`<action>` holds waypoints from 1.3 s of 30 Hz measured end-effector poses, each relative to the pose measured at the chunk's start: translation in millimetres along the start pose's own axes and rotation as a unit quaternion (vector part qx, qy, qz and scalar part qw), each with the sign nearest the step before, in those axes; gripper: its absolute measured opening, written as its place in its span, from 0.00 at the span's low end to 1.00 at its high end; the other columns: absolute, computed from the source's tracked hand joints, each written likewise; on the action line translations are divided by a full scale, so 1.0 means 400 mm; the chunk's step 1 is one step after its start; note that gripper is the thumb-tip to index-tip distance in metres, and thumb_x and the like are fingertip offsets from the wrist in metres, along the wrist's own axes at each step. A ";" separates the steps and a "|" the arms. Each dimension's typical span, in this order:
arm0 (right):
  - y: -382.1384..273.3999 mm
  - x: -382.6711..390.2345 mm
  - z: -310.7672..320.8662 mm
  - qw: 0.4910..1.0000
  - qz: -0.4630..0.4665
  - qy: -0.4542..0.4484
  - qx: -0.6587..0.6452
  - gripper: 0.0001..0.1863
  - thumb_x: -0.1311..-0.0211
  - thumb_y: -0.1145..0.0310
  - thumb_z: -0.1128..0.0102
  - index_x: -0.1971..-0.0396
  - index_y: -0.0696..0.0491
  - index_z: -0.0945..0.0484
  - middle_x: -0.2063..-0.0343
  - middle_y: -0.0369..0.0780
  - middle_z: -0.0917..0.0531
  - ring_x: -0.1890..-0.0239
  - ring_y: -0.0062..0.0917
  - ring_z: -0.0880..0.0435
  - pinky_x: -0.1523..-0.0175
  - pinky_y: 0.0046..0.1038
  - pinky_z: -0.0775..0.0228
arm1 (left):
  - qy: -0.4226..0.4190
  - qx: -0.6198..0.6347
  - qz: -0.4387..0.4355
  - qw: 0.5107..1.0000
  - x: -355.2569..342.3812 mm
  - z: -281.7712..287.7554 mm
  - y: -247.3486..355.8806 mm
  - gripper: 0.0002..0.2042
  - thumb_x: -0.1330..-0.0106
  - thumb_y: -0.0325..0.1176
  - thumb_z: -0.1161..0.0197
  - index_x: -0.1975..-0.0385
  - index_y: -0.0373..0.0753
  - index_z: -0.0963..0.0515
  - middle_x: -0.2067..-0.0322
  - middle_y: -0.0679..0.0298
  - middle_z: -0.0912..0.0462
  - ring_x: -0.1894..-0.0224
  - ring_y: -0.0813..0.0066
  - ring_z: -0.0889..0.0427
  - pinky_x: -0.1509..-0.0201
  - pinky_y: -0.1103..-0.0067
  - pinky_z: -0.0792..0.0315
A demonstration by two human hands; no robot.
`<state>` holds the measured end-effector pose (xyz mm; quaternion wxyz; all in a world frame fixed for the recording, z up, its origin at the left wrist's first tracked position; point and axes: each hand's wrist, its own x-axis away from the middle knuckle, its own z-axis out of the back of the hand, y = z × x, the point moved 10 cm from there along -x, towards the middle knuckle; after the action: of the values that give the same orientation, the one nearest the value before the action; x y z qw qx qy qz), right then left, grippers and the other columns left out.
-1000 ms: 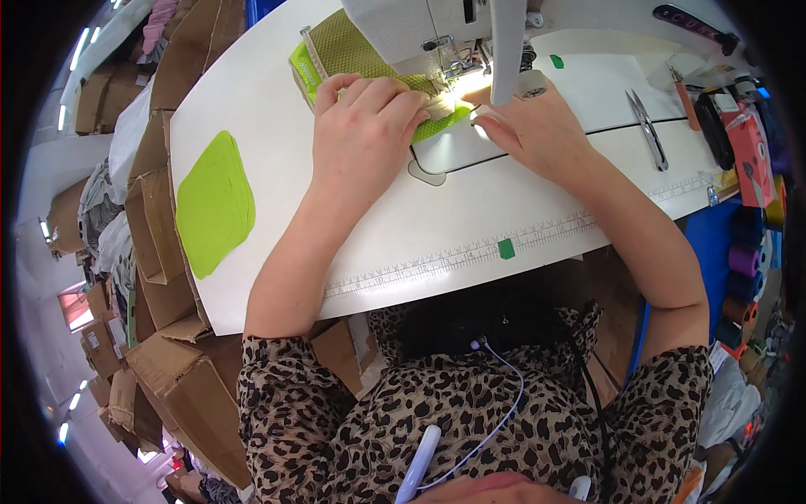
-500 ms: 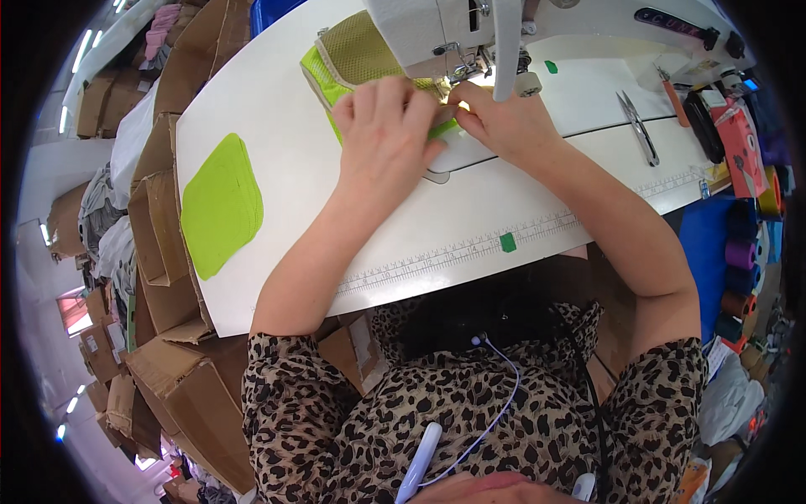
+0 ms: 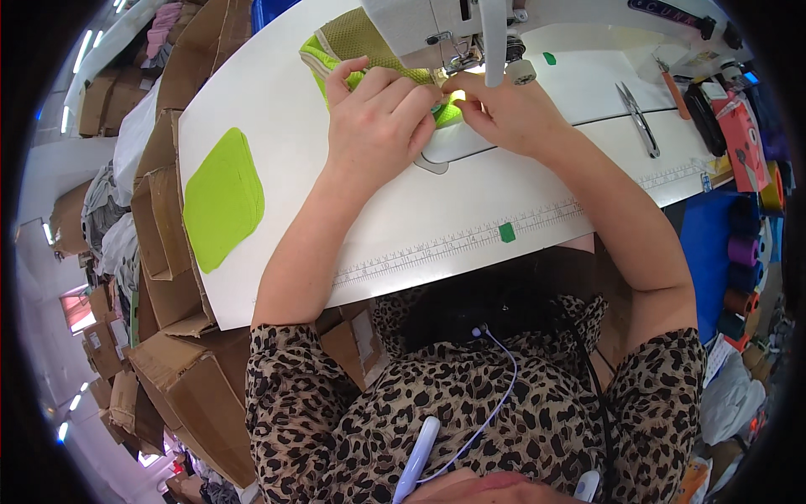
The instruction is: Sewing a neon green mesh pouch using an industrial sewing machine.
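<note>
A lime and olive mesh piece (image 3: 353,38) with pale edging lies under the needle area of the white sewing machine (image 3: 403,29). My left hand (image 3: 378,126) rests on it, fingers bent and gripping its near part, the index lifted at the left. My right hand (image 3: 512,118) pinches the fabric's edge beside the lit presser foot (image 3: 462,60), thumb and forefinger close together; the exact pinch point is small and partly hidden. A stack of flat lime cut pieces (image 3: 222,197) lies on the white table (image 3: 277,160), left of my left forearm.
Thread snips (image 3: 638,122), an orange-handled tool (image 3: 676,92), a black case (image 3: 705,118) and a pink box (image 3: 739,139) lie at the right. A ruler strip (image 3: 445,249) runs along the front edge. Cardboard boxes (image 3: 176,378) crowd the left; thread cones (image 3: 743,252) stand far right.
The mesh piece has shifted slightly right. My left hand moved right, then back up-left, and now has a finger raised. My right hand has moved a little left and up.
</note>
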<state>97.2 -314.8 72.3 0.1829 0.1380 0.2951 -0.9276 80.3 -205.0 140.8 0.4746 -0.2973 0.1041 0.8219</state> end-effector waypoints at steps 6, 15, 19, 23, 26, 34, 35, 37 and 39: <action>-0.032 0.002 0.018 0.999 0.022 0.023 0.014 0.08 0.34 0.61 0.39 0.58 0.44 0.18 0.78 0.35 0.16 0.80 0.32 0.19 0.73 0.34 0.27 | 0.019 -0.020 -0.031 0.999 -0.007 0.012 0.027 0.06 0.48 0.30 0.32 0.73 0.48 0.22 0.72 0.77 0.19 0.60 0.76 0.20 0.38 0.60 0.39; -0.061 0.014 0.039 0.984 0.080 0.131 0.091 0.06 0.38 0.62 0.36 0.66 0.46 0.18 0.73 0.30 0.18 0.79 0.26 0.18 0.75 0.27 0.27 | 0.089 0.015 -0.006 0.996 -0.003 0.037 0.013 0.08 0.49 0.32 0.31 0.69 0.51 0.19 0.70 0.78 0.18 0.56 0.77 0.19 0.35 0.58 0.43; -0.058 0.021 0.029 0.986 0.075 0.109 0.103 0.06 0.40 0.63 0.35 0.66 0.46 0.17 0.67 0.30 0.18 0.77 0.25 0.17 0.75 0.27 0.26 | 0.121 0.009 -0.003 0.993 0.002 0.050 0.007 0.10 0.50 0.33 0.29 0.68 0.52 0.18 0.67 0.79 0.18 0.55 0.77 0.20 0.36 0.59 0.44; -0.072 0.031 0.033 0.986 0.072 0.102 0.110 0.07 0.40 0.64 0.35 0.64 0.47 0.17 0.65 0.31 0.18 0.74 0.25 0.16 0.72 0.28 0.24 | 0.167 0.010 -0.007 0.986 0.024 0.062 0.016 0.12 0.51 0.35 0.28 0.66 0.54 0.17 0.61 0.80 0.17 0.52 0.76 0.23 0.36 0.62 0.46; -0.042 0.024 0.028 0.992 0.051 0.098 0.058 0.07 0.39 0.63 0.36 0.62 0.47 0.17 0.65 0.31 0.17 0.73 0.27 0.15 0.71 0.29 0.23 | 0.178 0.006 -0.010 0.984 0.025 0.067 0.016 0.14 0.54 0.33 0.27 0.64 0.54 0.16 0.57 0.79 0.19 0.51 0.74 0.26 0.40 0.67 0.45; 0.000 0.008 0.015 0.996 0.028 0.088 0.009 0.10 0.37 0.62 0.36 0.58 0.47 0.19 0.70 0.34 0.15 0.75 0.30 0.16 0.72 0.31 0.25 | 0.191 0.016 0.005 0.982 0.026 0.060 -0.003 0.12 0.53 0.33 0.30 0.67 0.56 0.16 0.59 0.79 0.20 0.54 0.74 0.26 0.43 0.68 0.44; 0.003 0.008 0.013 0.996 0.028 0.085 0.009 0.10 0.37 0.62 0.36 0.58 0.48 0.19 0.71 0.34 0.15 0.76 0.30 0.16 0.73 0.30 0.25 | 0.186 0.018 -0.014 0.982 0.022 0.062 -0.002 0.13 0.54 0.30 0.32 0.67 0.53 0.17 0.61 0.77 0.18 0.54 0.74 0.24 0.42 0.69 0.43; -0.005 0.004 0.010 0.995 0.045 0.084 0.018 0.10 0.37 0.62 0.35 0.58 0.48 0.20 0.72 0.33 0.15 0.76 0.29 0.16 0.73 0.30 0.25 | 0.179 0.017 -0.032 0.983 0.019 0.064 -0.002 0.14 0.55 0.28 0.33 0.67 0.50 0.17 0.62 0.75 0.17 0.54 0.74 0.22 0.41 0.70 0.43; -0.019 0.001 0.011 0.994 0.062 0.083 0.026 0.10 0.37 0.62 0.35 0.59 0.48 0.21 0.73 0.33 0.15 0.76 0.29 0.16 0.73 0.30 0.25 | 0.168 -0.003 -0.038 0.985 0.015 0.062 0.000 0.12 0.54 0.28 0.34 0.67 0.48 0.18 0.67 0.73 0.16 0.57 0.75 0.19 0.41 0.69 0.42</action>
<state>92.9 -311.9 79.3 0.2109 0.2369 0.2755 -0.9075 68.3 -189.3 157.1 0.4806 -0.4365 0.1683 0.7417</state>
